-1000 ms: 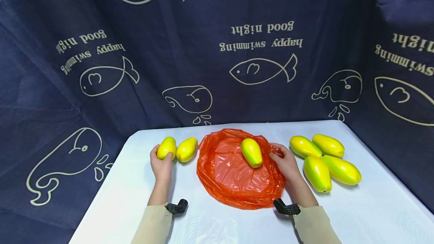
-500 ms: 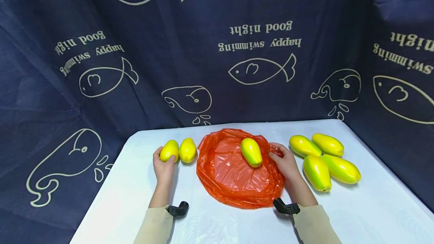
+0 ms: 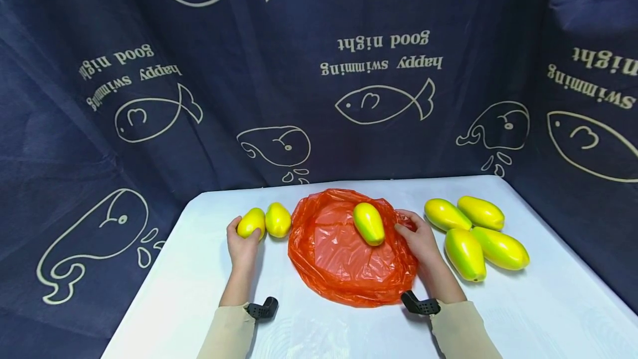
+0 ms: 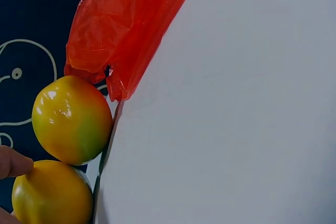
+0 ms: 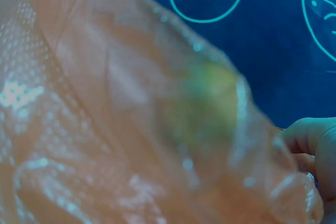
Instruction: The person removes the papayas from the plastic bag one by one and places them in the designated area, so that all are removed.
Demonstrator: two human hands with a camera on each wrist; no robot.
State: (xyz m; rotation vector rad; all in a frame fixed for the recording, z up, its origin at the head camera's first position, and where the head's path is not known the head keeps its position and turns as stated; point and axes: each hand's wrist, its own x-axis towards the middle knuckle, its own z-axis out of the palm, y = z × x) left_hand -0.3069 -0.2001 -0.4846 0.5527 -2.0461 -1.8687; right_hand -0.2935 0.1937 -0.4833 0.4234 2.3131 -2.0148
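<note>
My left hand (image 3: 243, 245) grips a yellow mango (image 3: 251, 222) on the left of the table, thumb on one side and fingers on the other. A second mango (image 3: 278, 220) lies touching it, near the bag; its orange-green blush shows in the left wrist view. In the middle an open red plastic bag (image 3: 344, 287) lies spread, with one yellow-green papaya (image 3: 369, 224) inside. My right hand (image 3: 421, 240) pinches the right rim of the bag. In the right wrist view the bag's film (image 5: 105, 103) covers most of the picture, and the papaya shows blurred through it.
To the right of my right hand, several papayas (image 3: 466, 255) lie in a touching cluster on the white table (image 3: 319, 331). A dark blue cloth (image 3: 319, 154) with fish drawings hangs behind the table and at both sides.
My left hand has shifted slightly right with the mango. The second mango has turned more upright and slid a little right toward the bag. The right hand and bag are nearly still.
</note>
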